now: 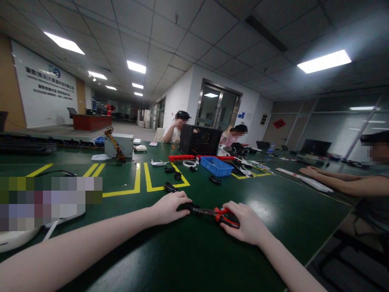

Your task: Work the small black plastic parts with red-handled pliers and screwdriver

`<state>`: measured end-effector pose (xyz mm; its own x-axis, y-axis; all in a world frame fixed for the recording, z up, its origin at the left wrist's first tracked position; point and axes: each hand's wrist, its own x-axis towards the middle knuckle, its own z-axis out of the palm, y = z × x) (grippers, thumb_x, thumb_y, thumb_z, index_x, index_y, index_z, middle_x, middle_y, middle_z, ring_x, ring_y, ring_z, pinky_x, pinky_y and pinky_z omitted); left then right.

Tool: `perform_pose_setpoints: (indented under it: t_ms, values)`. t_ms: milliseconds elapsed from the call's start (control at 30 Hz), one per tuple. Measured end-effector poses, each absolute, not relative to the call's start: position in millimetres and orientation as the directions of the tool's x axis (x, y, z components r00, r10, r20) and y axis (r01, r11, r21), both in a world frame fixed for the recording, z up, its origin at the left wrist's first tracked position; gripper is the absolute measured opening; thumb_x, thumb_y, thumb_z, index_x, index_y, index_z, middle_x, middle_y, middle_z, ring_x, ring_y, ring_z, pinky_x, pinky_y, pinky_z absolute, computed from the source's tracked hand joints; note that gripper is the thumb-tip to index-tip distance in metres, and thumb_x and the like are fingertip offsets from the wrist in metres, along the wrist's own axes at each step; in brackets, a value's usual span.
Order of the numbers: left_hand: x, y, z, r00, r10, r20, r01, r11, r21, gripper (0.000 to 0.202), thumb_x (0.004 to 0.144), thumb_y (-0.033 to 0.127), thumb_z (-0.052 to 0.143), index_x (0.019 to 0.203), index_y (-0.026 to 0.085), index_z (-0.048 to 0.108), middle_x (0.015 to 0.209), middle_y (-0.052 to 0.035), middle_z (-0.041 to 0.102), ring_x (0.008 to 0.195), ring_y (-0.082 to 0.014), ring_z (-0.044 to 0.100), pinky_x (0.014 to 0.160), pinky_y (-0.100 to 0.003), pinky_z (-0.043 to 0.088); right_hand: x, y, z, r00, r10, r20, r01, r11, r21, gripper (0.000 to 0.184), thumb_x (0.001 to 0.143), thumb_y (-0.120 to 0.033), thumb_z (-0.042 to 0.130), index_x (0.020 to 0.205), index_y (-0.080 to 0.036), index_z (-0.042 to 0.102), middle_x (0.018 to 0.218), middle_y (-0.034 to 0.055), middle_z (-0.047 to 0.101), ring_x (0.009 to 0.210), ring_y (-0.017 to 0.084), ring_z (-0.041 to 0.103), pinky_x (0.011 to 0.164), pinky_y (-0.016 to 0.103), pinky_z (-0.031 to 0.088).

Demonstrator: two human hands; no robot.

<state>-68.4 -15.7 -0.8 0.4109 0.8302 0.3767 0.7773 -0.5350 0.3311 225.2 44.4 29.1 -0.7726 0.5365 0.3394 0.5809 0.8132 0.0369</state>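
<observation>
My right hand (243, 222) is closed around the red-and-black handles of long-nose pliers (223, 217). The plier jaws point left and reach a small black cable bundle (192, 207). That bundle is gripped in the fingers of my left hand (172, 207), which partly hide it. Whether the jaws bite on it or only touch it, I cannot tell. Just beyond my left hand lies another black coiled cable (170, 187), with more black pieces (177, 176) inside a yellow taped outline.
A blue bin (216, 166) stands beyond my hands, before a black computer case (200, 139). To the left are a power supply (119, 146) with bundled wires and a blurred-out area. Two people sit across the green table (194, 259); another person's arms (331, 180) rest at right.
</observation>
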Motion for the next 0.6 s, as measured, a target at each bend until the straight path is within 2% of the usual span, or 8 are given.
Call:
perform_pose_setpoints:
  t_ms: [333, 600]
  values:
    - [-67.0, -17.7, 2.1, 0.406, 0.834, 0.374, 0.779, -0.530, 0.336, 0.036, 0.091, 0.036, 0.052, 0.123, 0.022, 0.057, 0.111, -0.0071, 0.059, 0.102, -0.0219, 0.058, 0.094, -0.035, 0.045, 225.4, 44.2, 28.8, -0.779, 0.509, 0.365, 0.569, 0.819, 0.072, 0.033, 0.078, -0.044, 0.059, 0.102, -0.021, 0.058, 0.094, 0.0072, 0.065, 0.075, 0.019, 0.059, 0.068, 0.033, 0.045]
    - [-67.1, -17.2, 0.9, 0.409, 0.834, 0.370, 0.787, -0.528, 0.320, 0.035, 0.092, 0.034, 0.050, 0.124, 0.022, 0.055, 0.114, -0.0070, 0.057, 0.104, -0.0221, 0.057, 0.094, -0.035, 0.045, 223.3, 43.7, 31.2, -0.757, 0.586, 0.290, 0.598, 0.799, -0.054, 0.028, 0.080, -0.043, 0.057, 0.099, -0.022, 0.057, 0.094, 0.0047, 0.065, 0.078, 0.019, 0.060, 0.070, 0.033, 0.046]
